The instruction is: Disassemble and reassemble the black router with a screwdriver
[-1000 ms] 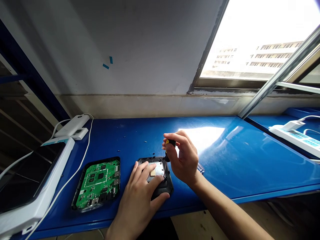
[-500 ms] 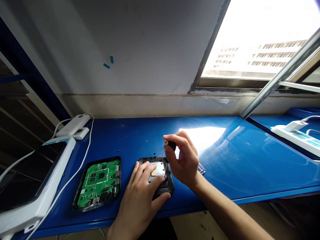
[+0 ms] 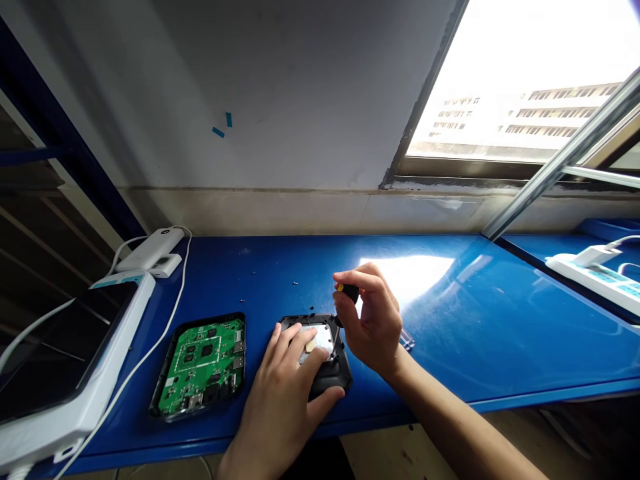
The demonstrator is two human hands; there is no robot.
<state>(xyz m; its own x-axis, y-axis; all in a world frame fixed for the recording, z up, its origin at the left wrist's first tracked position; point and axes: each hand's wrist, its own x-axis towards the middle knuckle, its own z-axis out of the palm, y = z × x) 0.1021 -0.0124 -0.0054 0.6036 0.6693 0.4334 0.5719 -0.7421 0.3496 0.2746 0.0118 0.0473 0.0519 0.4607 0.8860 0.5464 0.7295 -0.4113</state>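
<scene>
The right hand (image 3: 373, 323) grips a black-and-yellow screwdriver (image 3: 351, 292), shaft slanting down at the right side of the squarish black plastic case (image 3: 333, 379); left hand (image 3: 285, 383), fingers spread, covers its left

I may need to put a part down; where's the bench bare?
The blue tabletop right of the right hand and clear piece, toward the power strip, looks bare. Crowded: left, with white cable and green board; behind the black cover, tiny parts.

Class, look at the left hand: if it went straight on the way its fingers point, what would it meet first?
Likely the far rim of the black case on which the left hand rests; a small dark piece lies just beyond. Height is hard to judge.
</scene>
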